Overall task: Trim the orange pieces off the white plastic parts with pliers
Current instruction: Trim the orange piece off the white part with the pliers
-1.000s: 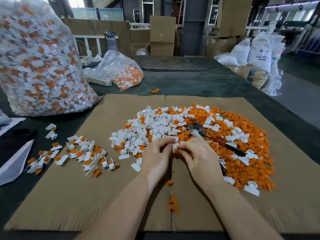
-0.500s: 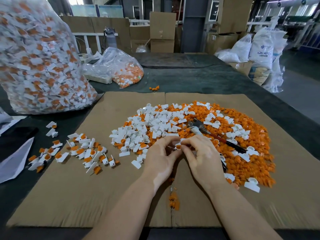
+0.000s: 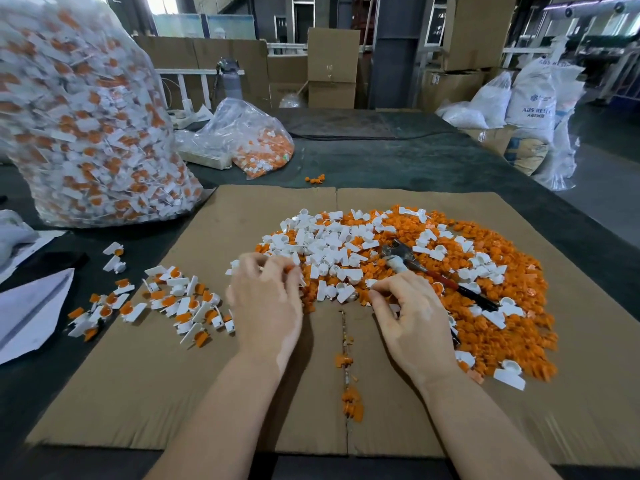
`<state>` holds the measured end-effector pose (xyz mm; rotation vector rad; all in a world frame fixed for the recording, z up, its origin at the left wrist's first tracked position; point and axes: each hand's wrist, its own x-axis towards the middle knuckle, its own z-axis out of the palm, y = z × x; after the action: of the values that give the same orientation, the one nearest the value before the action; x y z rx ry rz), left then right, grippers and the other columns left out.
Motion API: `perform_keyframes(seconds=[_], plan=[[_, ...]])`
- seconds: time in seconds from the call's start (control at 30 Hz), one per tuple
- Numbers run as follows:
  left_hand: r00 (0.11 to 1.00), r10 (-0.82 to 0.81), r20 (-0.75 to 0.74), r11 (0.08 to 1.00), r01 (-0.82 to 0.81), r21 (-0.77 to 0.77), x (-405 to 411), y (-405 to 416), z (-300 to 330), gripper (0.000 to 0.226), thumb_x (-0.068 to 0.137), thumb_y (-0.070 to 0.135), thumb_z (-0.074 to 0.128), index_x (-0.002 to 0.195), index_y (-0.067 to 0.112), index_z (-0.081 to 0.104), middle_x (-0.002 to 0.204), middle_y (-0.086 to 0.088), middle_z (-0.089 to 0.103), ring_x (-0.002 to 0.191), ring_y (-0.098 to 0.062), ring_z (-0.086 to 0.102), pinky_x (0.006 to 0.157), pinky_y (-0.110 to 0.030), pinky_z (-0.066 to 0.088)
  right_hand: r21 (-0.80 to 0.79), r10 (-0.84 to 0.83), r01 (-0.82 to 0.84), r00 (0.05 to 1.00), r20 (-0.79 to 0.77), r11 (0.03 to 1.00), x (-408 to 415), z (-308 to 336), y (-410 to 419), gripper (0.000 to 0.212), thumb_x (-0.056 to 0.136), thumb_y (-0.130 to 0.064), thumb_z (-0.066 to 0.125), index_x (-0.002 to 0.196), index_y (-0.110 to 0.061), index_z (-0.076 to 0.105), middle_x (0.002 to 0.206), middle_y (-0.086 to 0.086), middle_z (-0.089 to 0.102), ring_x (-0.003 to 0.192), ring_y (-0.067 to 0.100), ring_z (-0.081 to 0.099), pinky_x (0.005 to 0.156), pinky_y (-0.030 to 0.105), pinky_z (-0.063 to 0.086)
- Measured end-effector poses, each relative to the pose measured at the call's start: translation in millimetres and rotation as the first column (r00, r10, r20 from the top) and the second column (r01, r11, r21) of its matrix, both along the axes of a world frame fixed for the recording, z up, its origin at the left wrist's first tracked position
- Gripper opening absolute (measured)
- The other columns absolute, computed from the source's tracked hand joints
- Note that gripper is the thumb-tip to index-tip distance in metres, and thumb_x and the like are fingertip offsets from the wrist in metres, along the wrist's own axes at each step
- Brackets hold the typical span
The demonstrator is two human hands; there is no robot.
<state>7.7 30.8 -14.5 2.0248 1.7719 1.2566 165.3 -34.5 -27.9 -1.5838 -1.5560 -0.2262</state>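
Half a second ago both hands met at the near edge of the pile, fingertips together over one small part. They have since drawn apart. The left hand [image 3: 266, 303] has moved left to the pile's [image 3: 398, 271] near left edge, its fingers curled over the parts there; motion blur hides whether they pinch anything, so I cannot tell its grip. The right hand [image 3: 412, 317] stays at the near edge, fingers curled, fingertips seemingly pinched on something small that I cannot make out.

The pliers [image 3: 436, 275] lie untouched on the pile as before, metal head toward the far left, red and black handles toward the right, just beyond the right hand.

The pile is a heap of white parts over loose orange pieces, whiter at the left, mostly orange at the right, on cardboard [image 3: 173, 393] covering the counter [image 3: 398, 161]. A smaller scatter [image 3: 166, 303] of white parts with orange still attached lies left of the left hand. Orange crumbs [image 3: 348, 386] trail along the cardboard seam between the wrists.
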Motion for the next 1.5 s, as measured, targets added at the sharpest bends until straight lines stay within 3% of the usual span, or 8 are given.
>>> perform_keyframes(seconds=[0.2, 0.47, 0.6, 0.7, 0.8, 1.0, 1.17, 1.5], plan=[[0.945, 0.197, -0.263, 0.965, -0.234, -0.116, -25.1, 16.4, 0.5, 0.022, 0.095, 0.029, 0.050, 0.107, 0.019, 0.066, 0.116, -0.006, 0.047, 0.110, -0.027, 0.038, 0.092, -0.043, 0.029, -0.001, -0.005, 0.006, 1.000, 0.027, 1.000, -0.1, -0.8, -0.4, 0.003, 0.080, -0.003, 0.069, 0.080, -0.005, 0.067, 0.079, 0.004, 0.063, 0.081, 0.020, 0.057, 0.078, 0.015, 0.037], [0.942, 0.174, -0.286, 0.972, -0.211, -0.106, -21.0, 19.5, -3.8, 0.021, 0.095, 0.021, 0.050, 0.108, 0.026, 0.066, 0.123, -0.001, 0.048, 0.117, -0.023, 0.029, 0.094, -0.042, 0.023, -0.035, -0.047, 0.049, 0.997, 0.060, 0.998, 1.3, -3.0, 0.6, 0.006, 0.077, 0.000, 0.071, 0.078, -0.005, 0.067, 0.077, 0.005, 0.063, 0.079, 0.021, 0.058, 0.074, 0.025, 0.045], [0.965, 0.095, -0.246, 0.995, -0.097, 0.006, -7.4, 11.7, -3.0, 0.019, 0.092, 0.022, 0.057, 0.107, 0.027, 0.068, 0.119, 0.002, 0.054, 0.114, -0.019, 0.031, 0.086, -0.035, 0.016, -0.073, -0.123, 0.127, 0.991, 0.061, 0.989, 1.4, -4.0, 2.3, 0.008, 0.076, 0.001, 0.071, 0.078, -0.006, 0.068, 0.077, 0.006, 0.064, 0.078, 0.026, 0.059, 0.071, 0.039, 0.047], [0.964, -0.115, -0.242, 0.990, 0.132, 0.055, 10.4, 4.7, -2.3, 0.016, 0.089, 0.021, 0.061, 0.102, 0.023, 0.070, 0.106, 0.004, 0.060, 0.105, -0.017, 0.038, 0.077, -0.029, 0.015, -0.077, -0.195, 0.204, 0.975, 0.103, 0.976, 1.2, -5.0, 2.6, 0.009, 0.075, -0.001, 0.072, 0.079, -0.008, 0.069, 0.079, 0.006, 0.065, 0.078, 0.028, 0.060, 0.071, 0.040, 0.043], [0.915, -0.316, -0.250, 0.945, 0.327, -0.001, 28.6, 1.5, -7.1, 0.020, 0.091, 0.026, 0.058, 0.109, 0.022, 0.067, 0.103, 0.005, 0.058, 0.100, -0.012, 0.039, 0.084, -0.023, 0.026, -0.081, -0.242, 0.259, 0.954, 0.175, 0.962, -0.2, -4.8, 2.7, 0.007, 0.074, -0.010, 0.076, 0.077, -0.010, 0.069, 0.079, 0.006, 0.065, 0.076, 0.028, 0.059, 0.071, 0.040, 0.042], [0.893, -0.341, -0.295, 0.939, 0.337, -0.067, 42.6, 4.7, -20.4, 0.031, 0.093, 0.028, 0.055, 0.124, 0.024, 0.059, 0.109, 0.003, 0.055, 0.105, -0.015, 0.044, 0.086, -0.022, 0.033, -0.095, -0.241, 0.277, 0.929, 0.280, 0.956, -3.8, -2.8, 4.6, 0.016, 0.069, -0.022, 0.081, 0.076, -0.014, 0.070, 0.078, 0.005, 0.063, 0.075, 0.027, 0.058, 0.069, 0.041, 0.041], [0.898, -0.361, -0.252, 0.931, 0.361, -0.050, 42.7, 3.2, -21.6, 0.026, 0.095, 0.024, 0.053, 0.117, 0.024, 0.066, 0.105, 0.003, 0.058, 0.102, -0.013, 0.047, 0.076, -0.018, 0.028, -0.152, -0.240, 0.299, 0.918, 0.317, 0.942, -6.3, -1.1, 8.0, 0.019, 0.067, -0.021, 0.083, 0.070, -0.012, 0.066, 0.078, 0.006, 0.063, 0.076, 0.027, 0.060, 0.070, 0.042, 0.044], [0.887, -0.462, -0.018, 0.887, 0.461, -0.028, 37.3, -1.9, -13.4, 0.018, 0.089, 0.020, 0.063, 0.103, 0.016, 0.073, 0.088, 0.012, 0.052, 0.081, -0.001, 0.045, 0.071, 0.001, 0.031, -0.120, -0.191, 0.207, 0.973, 0.130, 0.971, -2.7, -1.5, 6.5, 0.010, 0.080, -0.008, 0.070, 0.076, -0.008, 0.062, 0.077, 0.006, 0.061, 0.075, 0.025, 0.056, 0.069, 0.039, 0.042]])
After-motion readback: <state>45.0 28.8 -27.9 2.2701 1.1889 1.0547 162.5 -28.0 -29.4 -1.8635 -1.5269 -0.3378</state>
